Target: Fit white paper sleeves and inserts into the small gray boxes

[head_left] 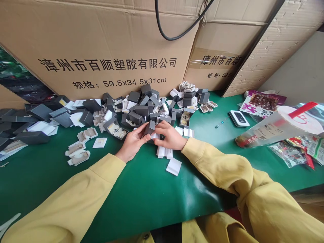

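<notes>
"What's the setting?"

"A green tabletop (141, 202) against cardboard (113, 40), with a drink cup (273, 126) well off to the right of the fingers."

"And the hands?"

"The left hand (133, 143) grips a small dark box (150, 128) between thumb and fingers. The right hand (170, 135) has its fingers bent against the box's other side; I can't tell whether they grip it too."

"How far along does it look?"

"Partway, I'd judge. Loose white pieces (174, 166) lie just nearer the body than the right fingers, and folded grey pieces (77, 153) sit out to the left of the left fingers. Those are already out of any box."

"What's left?"

"Hard to count. Beyond the fingertips is a heap of dark boxes (141, 110), most with their insides hidden. An open box (185, 118), past the right fingers, has a pale insert in it."
</notes>
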`<state>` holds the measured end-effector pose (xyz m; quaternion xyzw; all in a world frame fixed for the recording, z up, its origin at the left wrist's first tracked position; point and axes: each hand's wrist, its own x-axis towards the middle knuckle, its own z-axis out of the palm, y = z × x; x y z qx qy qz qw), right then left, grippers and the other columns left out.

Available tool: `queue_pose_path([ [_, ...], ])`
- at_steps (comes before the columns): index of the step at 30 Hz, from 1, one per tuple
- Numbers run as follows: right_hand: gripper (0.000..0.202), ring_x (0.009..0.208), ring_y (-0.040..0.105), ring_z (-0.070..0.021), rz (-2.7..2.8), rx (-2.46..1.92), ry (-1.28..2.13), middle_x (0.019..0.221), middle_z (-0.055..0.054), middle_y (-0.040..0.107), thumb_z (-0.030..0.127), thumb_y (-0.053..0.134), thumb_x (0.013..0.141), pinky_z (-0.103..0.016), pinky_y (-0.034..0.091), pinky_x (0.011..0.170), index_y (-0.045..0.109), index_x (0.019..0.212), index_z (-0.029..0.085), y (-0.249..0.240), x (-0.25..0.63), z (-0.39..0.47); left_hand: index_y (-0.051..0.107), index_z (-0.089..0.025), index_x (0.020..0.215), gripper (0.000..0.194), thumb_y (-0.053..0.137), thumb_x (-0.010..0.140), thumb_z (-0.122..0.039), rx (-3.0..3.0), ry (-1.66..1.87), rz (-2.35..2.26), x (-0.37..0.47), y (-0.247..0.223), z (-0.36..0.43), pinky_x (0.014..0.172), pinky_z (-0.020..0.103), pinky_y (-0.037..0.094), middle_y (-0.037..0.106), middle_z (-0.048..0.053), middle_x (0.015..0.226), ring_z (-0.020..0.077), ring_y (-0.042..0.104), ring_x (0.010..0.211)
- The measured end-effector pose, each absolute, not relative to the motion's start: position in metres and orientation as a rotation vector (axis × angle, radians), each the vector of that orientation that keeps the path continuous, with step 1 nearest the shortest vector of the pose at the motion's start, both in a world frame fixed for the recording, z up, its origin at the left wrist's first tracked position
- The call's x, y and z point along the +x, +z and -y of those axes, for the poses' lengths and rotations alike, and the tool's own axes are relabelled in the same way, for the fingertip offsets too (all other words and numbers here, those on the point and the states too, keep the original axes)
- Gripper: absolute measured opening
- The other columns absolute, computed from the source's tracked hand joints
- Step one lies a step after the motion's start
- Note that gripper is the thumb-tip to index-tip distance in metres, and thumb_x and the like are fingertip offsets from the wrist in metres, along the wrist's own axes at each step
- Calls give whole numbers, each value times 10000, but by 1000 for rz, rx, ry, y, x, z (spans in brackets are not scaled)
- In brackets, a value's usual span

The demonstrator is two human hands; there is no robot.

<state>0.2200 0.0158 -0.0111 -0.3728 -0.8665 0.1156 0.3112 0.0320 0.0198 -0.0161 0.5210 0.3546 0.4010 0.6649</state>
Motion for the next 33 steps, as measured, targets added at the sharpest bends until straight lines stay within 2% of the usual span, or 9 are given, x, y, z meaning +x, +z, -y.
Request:
queue_pose_path([
  [7,151,834,452,-209,2447,-1006,209,880,-59,581,291,547,795,-353,405,757,633,897,219,-2,223,-14,448,-186,1317,679,711,704,-312,1166,901,-775,32,-17,-20,1051,426,349,485,106,1344,302,397,1268],
  [12,199,797,485,-183,2324,-1049,256,876,-61,590,338,491,849,-317,413,729,633,877,201,-9,217,-11,446,-208,1320,682,704,704,-346,1199,873,-769,30,-17,-21,1036,433,366,461,103,1365,310,389,1273],
  [18,159,811,519,-179,2260,-1091,280,904,-64,584,280,535,806,-288,420,703,614,911,192,-15,214,-11,431,-209,1324,664,690,724,-329,1211,877,-763,30,-19,-22,1036,407,374,436,95,1387,295,378,1284],
  [22,154,826,534,-154,2313,-1019,353,969,-55,556,244,518,823,-263,426,712,621,932,212,-13,217,-13,427,-222,1324,648,679,736,-322,1212,861,-757,30,-18,-22,1031,411,383,444,84,1383,295,391,1276],
  [29,172,870,516,-180,2433,-1078,245,981,-58,548,329,510,845,-293,399,722,643,901,236,-3,221,-12,435,-200,1326,697,713,698,-315,1203,863,-787,32,-14,-20,1030,426,385,461,94,1367,312,377,1281],
  [33,176,851,519,-168,2439,-1092,269,977,-52,549,317,497,850,-283,390,711,641,910,237,-1,220,-11,450,-194,1316,693,723,689,-305,1186,872,-785,33,-13,-20,1033,412,381,464,100,1364,306,380,1278],
])
